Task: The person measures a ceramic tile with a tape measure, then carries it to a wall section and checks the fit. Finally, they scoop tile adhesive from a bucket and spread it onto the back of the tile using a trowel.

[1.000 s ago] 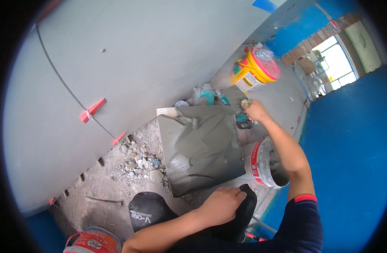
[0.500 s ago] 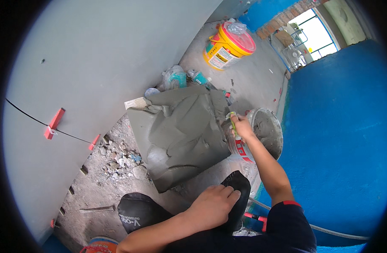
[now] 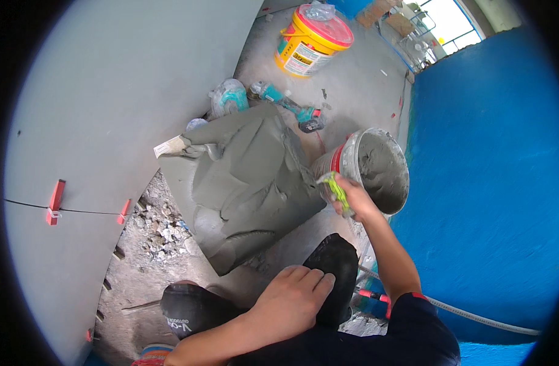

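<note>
A large tile spread with wet grey mortar [image 3: 237,177] lies before my knees, its surface ridged with uneven strokes and one pale corner [image 3: 170,147] bare. My right hand [image 3: 354,198] is closed round the yellow-green handle of a trowel [image 3: 334,190], beside the tile's right edge. The trowel's blade is mostly hidden. Just beyond that hand, a tilted bucket [image 3: 354,160] holds more grey mortar [image 3: 382,174]. My left hand [image 3: 298,293] rests over my right knee, its fingers draped and holding nothing.
A yellow bucket with a pink lid [image 3: 316,43] stands farther off. A teal angle grinder [image 3: 285,104] and another dusty teal tool [image 3: 231,97] lie beyond the tile. Grey panels with red wedges [image 3: 56,202] rise at left; a blue wall [image 3: 480,183] bounds the right. Rubble [image 3: 167,238] lies on the floor.
My right hand with the trowel has drawn back toward me, away from the bucket's side. The whole view has shifted, and the grinder shows fully. My left hand stays on the knee.
</note>
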Tool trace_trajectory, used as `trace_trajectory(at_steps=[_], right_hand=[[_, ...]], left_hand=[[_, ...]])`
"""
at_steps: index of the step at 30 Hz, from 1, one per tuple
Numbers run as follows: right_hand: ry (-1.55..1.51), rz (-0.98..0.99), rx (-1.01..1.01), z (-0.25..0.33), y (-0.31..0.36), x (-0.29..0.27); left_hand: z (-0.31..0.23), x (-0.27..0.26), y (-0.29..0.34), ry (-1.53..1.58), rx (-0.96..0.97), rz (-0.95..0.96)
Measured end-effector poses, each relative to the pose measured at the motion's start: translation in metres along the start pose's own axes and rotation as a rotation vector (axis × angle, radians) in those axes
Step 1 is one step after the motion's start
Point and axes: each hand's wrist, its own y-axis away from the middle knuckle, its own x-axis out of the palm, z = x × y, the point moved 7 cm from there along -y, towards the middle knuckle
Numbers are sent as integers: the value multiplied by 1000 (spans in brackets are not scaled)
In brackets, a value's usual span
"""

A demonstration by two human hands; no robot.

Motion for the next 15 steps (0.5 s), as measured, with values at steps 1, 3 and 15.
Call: trace_trajectory(at_steps=[1,3,15], right_hand=[[93,-36,-61,-1,-16,-3],[290,-112,-205,8,-48,-9],[582,129,-266,144,-19,46]], left_hand=[[-1,2,-1,-6,4,3],[-2,3,-5,-31,25,-8],[6,6,-15,-38,-32,-3]])
